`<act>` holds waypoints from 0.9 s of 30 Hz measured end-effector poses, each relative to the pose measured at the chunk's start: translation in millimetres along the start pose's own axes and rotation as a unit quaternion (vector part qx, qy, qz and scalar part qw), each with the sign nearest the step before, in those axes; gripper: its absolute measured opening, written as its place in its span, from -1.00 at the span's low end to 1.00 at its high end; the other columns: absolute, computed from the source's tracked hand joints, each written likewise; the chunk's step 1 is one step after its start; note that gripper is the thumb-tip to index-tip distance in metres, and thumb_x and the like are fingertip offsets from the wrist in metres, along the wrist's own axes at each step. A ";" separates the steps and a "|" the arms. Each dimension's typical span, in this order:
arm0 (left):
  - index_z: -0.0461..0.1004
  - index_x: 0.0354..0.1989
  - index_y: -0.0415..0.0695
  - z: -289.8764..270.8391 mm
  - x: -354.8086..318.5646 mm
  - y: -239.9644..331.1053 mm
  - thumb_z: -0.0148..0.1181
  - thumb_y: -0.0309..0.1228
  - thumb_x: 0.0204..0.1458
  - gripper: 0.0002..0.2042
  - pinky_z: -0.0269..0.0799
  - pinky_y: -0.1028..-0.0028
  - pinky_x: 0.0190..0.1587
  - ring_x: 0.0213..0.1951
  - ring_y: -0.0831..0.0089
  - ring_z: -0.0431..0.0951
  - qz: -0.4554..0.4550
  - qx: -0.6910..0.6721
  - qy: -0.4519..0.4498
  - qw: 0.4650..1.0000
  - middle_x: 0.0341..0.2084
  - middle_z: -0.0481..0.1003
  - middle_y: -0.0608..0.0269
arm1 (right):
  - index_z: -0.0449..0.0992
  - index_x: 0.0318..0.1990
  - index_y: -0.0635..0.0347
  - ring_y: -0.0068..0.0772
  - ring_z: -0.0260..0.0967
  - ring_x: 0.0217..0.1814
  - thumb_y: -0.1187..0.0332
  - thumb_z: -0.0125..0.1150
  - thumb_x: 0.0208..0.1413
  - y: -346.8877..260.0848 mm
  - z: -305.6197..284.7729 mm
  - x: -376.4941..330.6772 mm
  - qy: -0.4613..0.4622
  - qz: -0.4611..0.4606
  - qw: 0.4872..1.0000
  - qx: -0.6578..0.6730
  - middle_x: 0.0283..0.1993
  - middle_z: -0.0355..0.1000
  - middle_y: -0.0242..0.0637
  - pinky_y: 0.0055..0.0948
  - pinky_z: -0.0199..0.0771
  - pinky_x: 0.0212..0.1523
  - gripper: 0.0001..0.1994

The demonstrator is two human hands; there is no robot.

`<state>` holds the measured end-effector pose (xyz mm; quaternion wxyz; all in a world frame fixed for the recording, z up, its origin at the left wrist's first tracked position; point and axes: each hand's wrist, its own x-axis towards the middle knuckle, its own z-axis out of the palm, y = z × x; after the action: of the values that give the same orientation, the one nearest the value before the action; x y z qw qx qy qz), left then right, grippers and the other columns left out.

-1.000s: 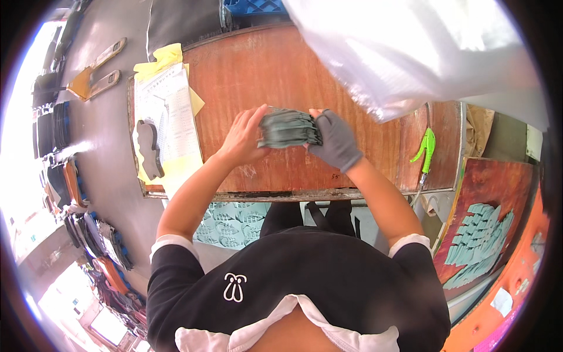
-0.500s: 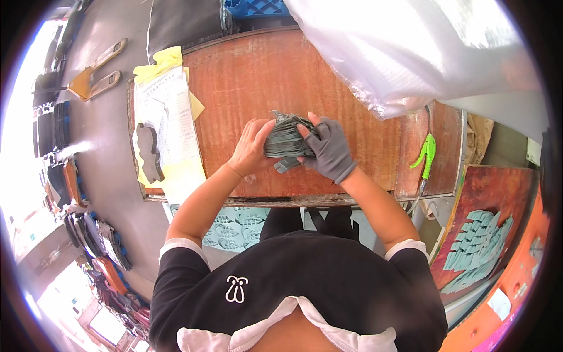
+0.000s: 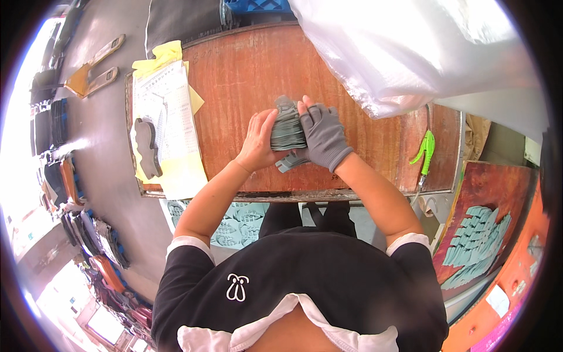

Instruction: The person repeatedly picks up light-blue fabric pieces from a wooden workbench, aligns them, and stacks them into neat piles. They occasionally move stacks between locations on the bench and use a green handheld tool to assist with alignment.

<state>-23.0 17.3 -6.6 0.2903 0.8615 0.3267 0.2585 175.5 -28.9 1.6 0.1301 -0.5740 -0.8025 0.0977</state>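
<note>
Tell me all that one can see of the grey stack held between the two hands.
The grey stack is a bundle of thin, flat grey-green pieces, pressed together so that their edges show as fine lines. It looks like soft sheet material. It stands on the brown wooden table, near the middle. The bare left hand presses its left side, and the right hand, in a grey fingerless glove, its right side. One loose grey piece lies just below it.
</note>
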 end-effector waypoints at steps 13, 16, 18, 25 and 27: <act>0.32 0.01 -0.07 -11.4 18.0 3.0 0.53 -0.33 -0.49 -0.26 0.10 0.07 0.19 -0.06 0.09 0.37 -0.051 -0.001 -0.036 0.998 -0.16 0.40 0.13 | -0.05 0.35 0.28 0.07 0.10 0.26 -0.01 0.56 -0.51 29.0 -17.2 -32.2 -0.054 0.032 0.983 0.174 0.29 0.09 0.08 -0.12 0.17 0.24 0.22; 0.33 -0.02 -0.08 -14.5 20.6 3.6 0.53 -0.34 -0.49 -0.29 0.11 0.10 0.18 -0.09 0.09 0.38 -0.054 0.000 -0.046 0.997 -0.17 0.41 0.14 | -0.07 0.36 0.26 0.09 0.13 0.23 0.03 0.58 -0.52 38.9 -13.5 -47.5 0.008 -0.009 0.991 0.132 0.31 0.06 0.10 -0.13 0.21 0.21 0.23; 0.33 -0.04 -0.08 -13.7 24.2 4.5 0.52 -0.35 -0.48 -0.31 0.12 0.11 0.17 -0.11 0.09 0.38 -0.038 -0.011 -0.051 0.998 -0.17 0.41 0.13 | -0.07 0.36 0.26 0.09 0.18 0.17 0.07 0.59 -0.52 44.3 -5.5 -46.4 0.039 -0.010 0.992 0.121 0.28 0.10 0.10 -0.13 0.25 0.17 0.22; 0.34 -0.04 -0.08 -34.7 31.1 27.5 0.49 -0.38 -0.49 -0.32 0.22 0.07 0.09 -0.10 0.06 0.39 0.013 0.010 -0.057 0.998 -0.16 0.41 0.13 | 0.16 0.16 0.21 -0.02 0.31 -0.16 0.29 0.50 -0.37 47.2 2.5 -28.3 0.142 -0.020 0.981 0.133 -0.15 0.36 -0.10 -0.14 0.38 -0.13 -0.15; 0.35 -0.05 -0.08 -45.6 23.5 39.0 0.47 -0.41 -0.49 -0.33 0.24 0.04 0.09 -0.10 0.06 0.40 0.111 0.018 -0.020 0.993 -0.16 0.41 0.14 | 0.23 0.03 0.17 -0.04 0.32 -0.14 0.33 0.45 -0.31 39.4 -1.1 -33.4 0.248 -0.057 0.962 0.101 -0.10 0.35 -0.09 -0.13 0.38 -0.10 -0.32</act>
<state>-20.4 25.1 57.4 0.2510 0.9025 0.2276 0.2658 221.4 -47.8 -12.7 0.3881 -0.5177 -0.7620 0.0254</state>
